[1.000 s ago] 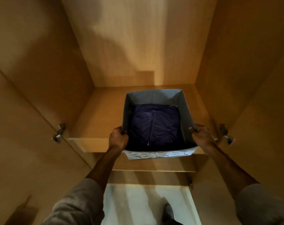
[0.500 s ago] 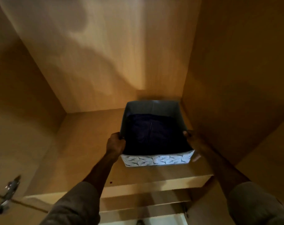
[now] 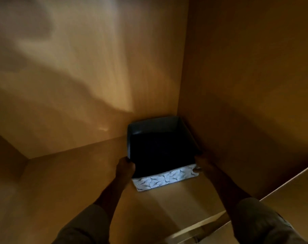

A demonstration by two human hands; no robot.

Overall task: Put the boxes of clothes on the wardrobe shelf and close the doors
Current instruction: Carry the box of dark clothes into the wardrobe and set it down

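Deep on the shelf, box: the box of clothes (image 3: 164,178) sits in the back right corner of the wardrobe shelf (image 3: 75,182), its far wall close to the back panel and its right wall just beside the side panel; tucked there, it likely leaves the bare left part of the shelf for other boxes.
Contents: dark folded clothing fills it, too shadowed to make out.
Left hand: the left hand (image 3: 125,167) has its grip clenched over the near left corner of the rim, probably to steer the box square.
Right hand: the right hand (image 3: 201,166) grasps the near right corner, squeezed between box and side panel.
Surroundings: wooden back panel (image 3: 89,81) lit in patches; side panel (image 3: 246,85) in shade.
Doors: not yet closed, as I judge it.
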